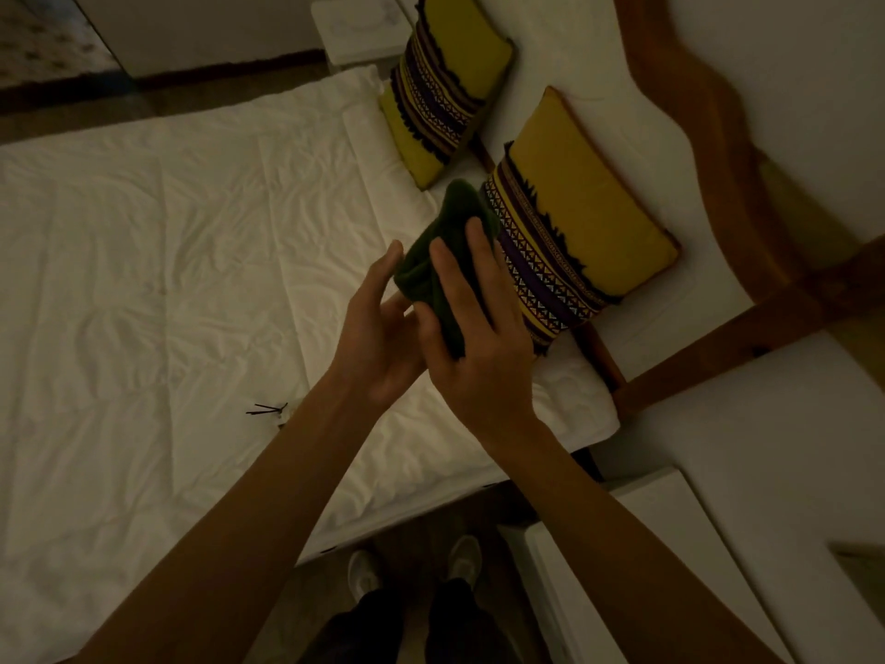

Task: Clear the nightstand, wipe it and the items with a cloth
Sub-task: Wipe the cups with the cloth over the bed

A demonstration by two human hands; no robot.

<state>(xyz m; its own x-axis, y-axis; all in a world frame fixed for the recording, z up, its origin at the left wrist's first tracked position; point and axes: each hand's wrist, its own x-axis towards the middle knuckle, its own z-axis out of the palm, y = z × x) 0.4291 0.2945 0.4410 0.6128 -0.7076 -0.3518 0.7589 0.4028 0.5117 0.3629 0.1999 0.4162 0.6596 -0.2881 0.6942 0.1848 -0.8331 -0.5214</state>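
Both hands meet above the bed's (191,261) right edge, the cloth (443,261) between them. Two cushions (574,218) lie at its head, the nightstand (670,543) beside its right edge.

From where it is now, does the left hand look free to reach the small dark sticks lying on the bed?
Probably yes. The left hand is open beside the green cloth, which the right hand grips, and bare sheet lies around the sticks.

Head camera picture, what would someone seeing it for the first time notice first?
Two hands meet mid-frame over the white bed: the right hand grips a dark green cloth, and the left hand touches it with straight fingers. Behind them, two yellow patterned pillows lean by the wooden headboard.
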